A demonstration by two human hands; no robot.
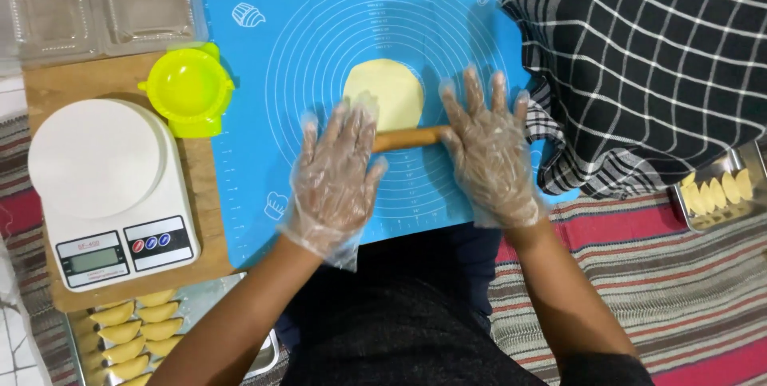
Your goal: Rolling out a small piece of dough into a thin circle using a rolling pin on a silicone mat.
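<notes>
A flat round of pale yellow dough (385,90) lies in the middle of a blue silicone baking mat (264,138) printed with rings. A wooden rolling pin (409,137) rests across the near edge of the dough. My left hand (335,174) and my right hand (489,150), both in clear plastic gloves, press flat on the pin's two ends with fingers spread. Only the pin's middle shows between them.
A lime-green dumpling press (190,87) and a white kitchen scale (104,186) sit left of the mat. Clear plastic boxes (96,2) lie at far left. A black checked cloth (655,66) covers the right. Metal trays (200,306) (715,214) hold folded yellow pastries.
</notes>
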